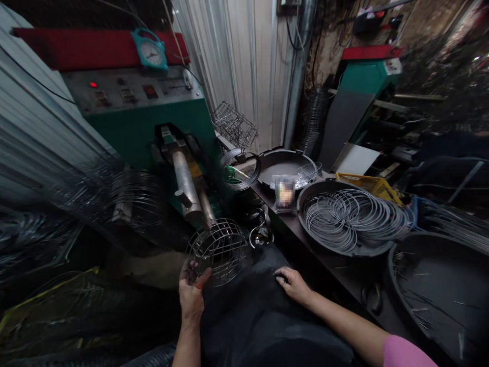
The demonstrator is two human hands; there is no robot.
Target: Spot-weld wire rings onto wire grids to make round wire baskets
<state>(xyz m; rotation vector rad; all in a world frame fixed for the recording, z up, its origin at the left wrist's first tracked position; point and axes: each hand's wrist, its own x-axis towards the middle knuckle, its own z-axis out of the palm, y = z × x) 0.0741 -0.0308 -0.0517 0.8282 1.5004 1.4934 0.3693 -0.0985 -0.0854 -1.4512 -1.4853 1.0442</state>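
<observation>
My left hand is closed on the near left edge of a round wire basket, thumb on the near side. The basket is tilted over my lap, right below the metal arms of a green machine, which look like welding electrodes. Whether basket and lower arm touch, I cannot tell. Above the dark cloth on my lap, my right hand is apart from the basket, its fingers curled in a pinch. Anything between those fingertips is too small to make out.
Wire rings fill a dark round tray on the right bench. Nearer stands another tray with short wire pieces. A wire coil, a plastic bag and a yellow crate are farther back. Bundled wire rings hang at left.
</observation>
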